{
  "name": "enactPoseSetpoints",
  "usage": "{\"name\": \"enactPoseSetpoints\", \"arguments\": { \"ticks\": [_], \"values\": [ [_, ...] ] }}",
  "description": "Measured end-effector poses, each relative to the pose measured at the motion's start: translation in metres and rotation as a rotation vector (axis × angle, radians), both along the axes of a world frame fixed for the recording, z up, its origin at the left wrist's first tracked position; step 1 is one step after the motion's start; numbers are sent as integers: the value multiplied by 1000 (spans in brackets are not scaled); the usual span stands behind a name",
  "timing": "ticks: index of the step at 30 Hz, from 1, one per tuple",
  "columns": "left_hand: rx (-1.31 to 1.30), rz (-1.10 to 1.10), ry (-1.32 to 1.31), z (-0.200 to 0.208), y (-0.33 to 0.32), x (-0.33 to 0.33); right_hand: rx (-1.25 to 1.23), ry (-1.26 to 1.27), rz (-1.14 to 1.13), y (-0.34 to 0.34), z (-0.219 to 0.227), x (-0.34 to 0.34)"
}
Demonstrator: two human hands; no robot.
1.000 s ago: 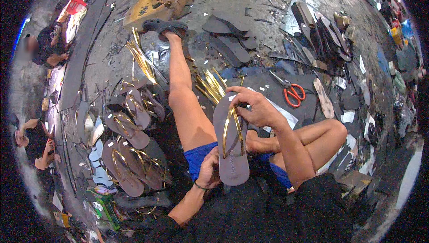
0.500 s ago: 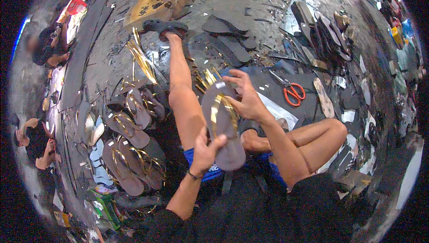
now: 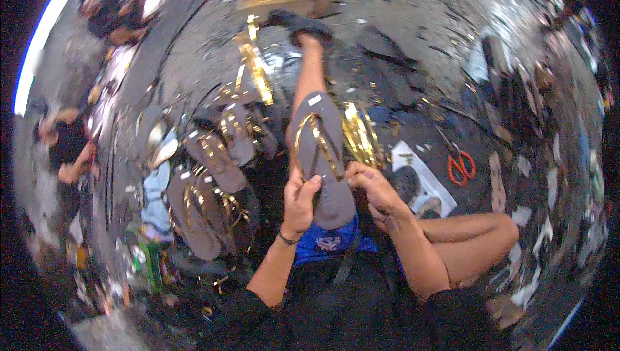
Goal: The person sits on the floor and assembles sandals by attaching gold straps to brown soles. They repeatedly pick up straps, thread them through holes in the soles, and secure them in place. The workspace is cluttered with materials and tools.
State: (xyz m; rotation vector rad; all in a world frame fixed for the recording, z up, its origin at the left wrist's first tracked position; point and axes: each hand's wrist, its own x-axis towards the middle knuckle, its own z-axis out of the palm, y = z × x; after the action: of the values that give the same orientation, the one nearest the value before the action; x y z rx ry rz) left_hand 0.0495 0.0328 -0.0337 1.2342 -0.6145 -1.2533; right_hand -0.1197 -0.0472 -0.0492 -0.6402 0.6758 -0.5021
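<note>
Between hands — sandal [image 3: 325, 162], toe 12 o'clock, heel 6; left hand [image 3: 299, 204] clamps edge at 8, right hand [image 3: 373, 189] pinches at 4 (equally near).

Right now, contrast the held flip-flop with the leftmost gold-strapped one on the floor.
The held flip-flop is raised between the left hand and right hand; the leftmost flip-flop lies among others. The held one looks larger in view, the leftmost smaller. Both have greyish-brown soles, gold straps and a white patch.

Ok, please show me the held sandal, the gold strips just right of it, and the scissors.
Held sandal [image 3: 332, 197], head view: footbed near heel.
Gold strips [image 3: 361, 136], head view: bundle's middle.
Scissors [image 3: 460, 165], head view: orange handles.
</note>
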Motion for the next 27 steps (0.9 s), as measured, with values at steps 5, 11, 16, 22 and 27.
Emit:
{"name": "enactPoseSetpoints", "arguments": {
  "ticks": [5, 11, 16, 22, 27],
  "values": [
    [-69, 183, -263, 18, 6, 20, -164, 130, 127, -25, -7, 45],
    [22, 515, -745, 54, 43, 67, -752, 217, 316, -69, -24, 93],
    [361, 972, -1014, 128, 155, 119, -1177, 1071, 28, -193, -107, 42],
    [565, 938, -1738, 119, 186, 163, -1124, 1637, 119, -247, -162, -61],
    [43, 276, -735, 55, 24, 52, -606, 1004, 87, -177, -87, -12]
  ]
}}
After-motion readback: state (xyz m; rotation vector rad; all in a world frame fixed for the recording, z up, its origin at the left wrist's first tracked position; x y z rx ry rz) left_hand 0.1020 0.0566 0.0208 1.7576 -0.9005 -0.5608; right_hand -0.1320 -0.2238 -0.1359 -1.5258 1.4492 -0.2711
